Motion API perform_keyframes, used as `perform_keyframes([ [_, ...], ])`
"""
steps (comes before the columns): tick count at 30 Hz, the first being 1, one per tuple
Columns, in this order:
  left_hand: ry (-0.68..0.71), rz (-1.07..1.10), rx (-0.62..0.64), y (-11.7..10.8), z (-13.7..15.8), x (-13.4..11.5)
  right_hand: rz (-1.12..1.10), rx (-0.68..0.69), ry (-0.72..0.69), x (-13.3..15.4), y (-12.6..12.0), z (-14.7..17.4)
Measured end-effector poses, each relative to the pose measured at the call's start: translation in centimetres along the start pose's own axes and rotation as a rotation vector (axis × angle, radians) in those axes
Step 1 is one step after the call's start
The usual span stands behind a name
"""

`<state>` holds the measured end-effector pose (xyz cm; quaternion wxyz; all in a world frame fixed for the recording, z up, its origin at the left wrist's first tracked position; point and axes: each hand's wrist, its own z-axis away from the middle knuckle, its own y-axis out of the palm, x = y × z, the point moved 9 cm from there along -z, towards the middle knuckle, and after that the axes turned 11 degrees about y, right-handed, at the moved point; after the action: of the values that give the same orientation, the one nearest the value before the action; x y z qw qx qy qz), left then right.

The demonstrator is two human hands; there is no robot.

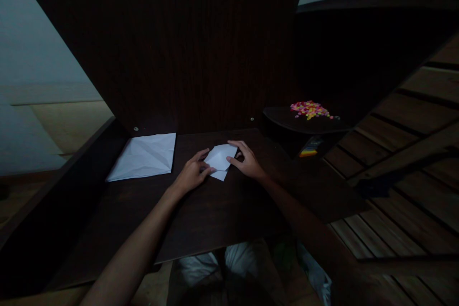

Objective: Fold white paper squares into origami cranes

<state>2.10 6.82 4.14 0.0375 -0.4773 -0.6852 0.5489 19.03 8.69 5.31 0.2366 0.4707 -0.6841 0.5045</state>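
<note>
A small folded sheet of white paper (221, 158) is between my two hands over the dark wooden desk (201, 220). My left hand (193, 171) grips its left edge, thumb at the lower corner. On the other side, my right hand (246, 160) pinches the right edge, thumb on top and fingers behind. A pointed flap of the paper sticks out toward me below the main part. Further left on the desk lies a larger stack of creased white paper (145, 157), which neither hand touches.
On a small curved shelf (287, 122) at the right sits a heap of tiny colourful pieces (311, 110). Beneath it is an item with rainbow stripes (309, 149). A tall dark back panel (186, 48) rises behind the desk, and a low side board (71, 177) bounds the left.
</note>
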Motion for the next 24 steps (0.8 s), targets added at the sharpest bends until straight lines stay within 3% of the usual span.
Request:
perform_keyframes([
  [9,0.060,-0.007,-0.008,0.1,0.1,0.2,0.104,0.198,-0.075,-0.1,0.9,0.2],
  [18,0.059,-0.017,0.010,-0.5,-0.2,0.5,0.176,0.027,-0.133,0.2,-0.7,0.0],
  [24,0.024,-0.046,-0.018,-1.0,0.0,1.7,0.123,0.012,-0.154,-0.1,-0.8,-0.2],
])
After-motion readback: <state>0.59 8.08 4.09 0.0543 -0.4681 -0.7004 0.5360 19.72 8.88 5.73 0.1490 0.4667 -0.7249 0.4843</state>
